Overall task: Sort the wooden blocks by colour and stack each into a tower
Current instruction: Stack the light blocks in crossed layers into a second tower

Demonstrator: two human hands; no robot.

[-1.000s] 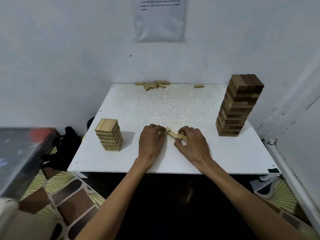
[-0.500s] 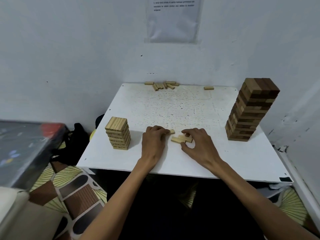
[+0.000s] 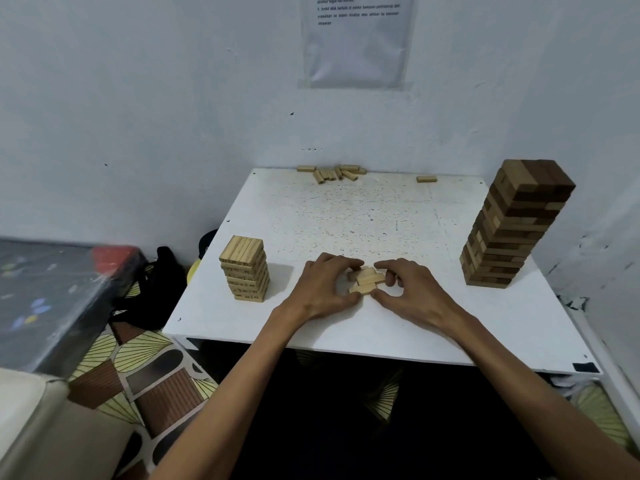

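Observation:
A small cluster of light wooden blocks (image 3: 367,280) lies near the front middle of the white table (image 3: 363,216). My left hand (image 3: 323,285) curls round the cluster's left side and my right hand (image 3: 408,289) curls round its right side, fingertips and thumbs touching the blocks. A short tower of light blocks (image 3: 245,268) stands at the front left. A tall tower of mixed light and dark brown blocks (image 3: 516,223) stands at the right.
Several loose light blocks (image 3: 334,173) lie at the table's far edge by the wall, and a single one (image 3: 426,179) lies further right. A black bag (image 3: 152,289) sits on the patterned floor at the left. Walls close in behind and at the right.
Both hands have drawn the loose light blocks together into a tighter pile between them. The head view has shifted left and slightly down.

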